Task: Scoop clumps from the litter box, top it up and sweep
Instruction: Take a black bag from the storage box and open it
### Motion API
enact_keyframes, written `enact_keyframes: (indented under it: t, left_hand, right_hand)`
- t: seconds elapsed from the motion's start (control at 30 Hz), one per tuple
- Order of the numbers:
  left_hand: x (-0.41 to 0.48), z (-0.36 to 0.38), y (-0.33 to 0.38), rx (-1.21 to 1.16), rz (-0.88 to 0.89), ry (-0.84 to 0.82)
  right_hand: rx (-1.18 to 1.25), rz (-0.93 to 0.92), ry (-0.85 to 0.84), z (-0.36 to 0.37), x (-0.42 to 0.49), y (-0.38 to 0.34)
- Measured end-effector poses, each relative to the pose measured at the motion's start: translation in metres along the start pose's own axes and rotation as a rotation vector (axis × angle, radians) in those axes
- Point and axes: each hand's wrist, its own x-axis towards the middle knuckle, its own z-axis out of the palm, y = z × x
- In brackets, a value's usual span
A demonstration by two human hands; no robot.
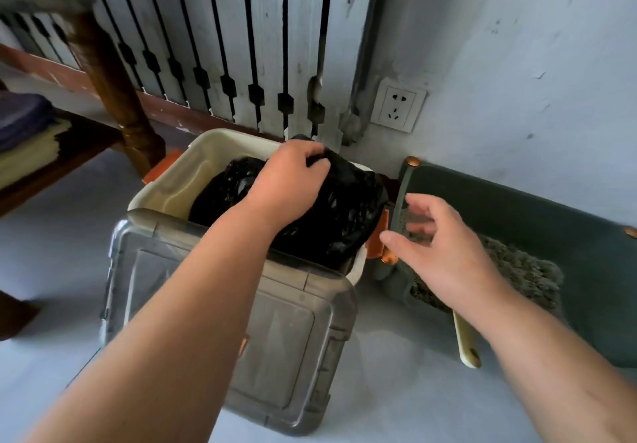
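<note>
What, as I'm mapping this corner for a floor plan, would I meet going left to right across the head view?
Folded cloths → wooden leg → bin holding the black bag → litter box.

bin [162, 180] left half open | black bag [331, 215] fills right
</note>
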Motion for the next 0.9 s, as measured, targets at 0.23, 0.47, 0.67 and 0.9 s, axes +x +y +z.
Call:
enact_keyframes:
  t: [0.23, 0.47, 0.67, 0.9]
  left_hand:
    - [-0.04, -0.003, 0.043, -0.32, 0.2, -0.236]
    - [-0.063, -0.006, 0.054, -0.084, 0.344, -0.042]
    - [-0.075, 0.014, 0.062, 0.218, 0.221, -0.242]
    - [-0.101, 0.059, 0.079, 0.36, 0.136, -0.308]
  right_hand:
    - [0.291, -0.034, 0.053, 0.006, 0.015, -0.039]
    - [0.33, 0.034, 0.273, -0.036, 0.012, -0.033]
    - [0.569, 0.305, 0.158, -0.082, -0.003, -0.018]
    - [0.567, 0.42, -0.019, -0.136, -0.04, 0.027]
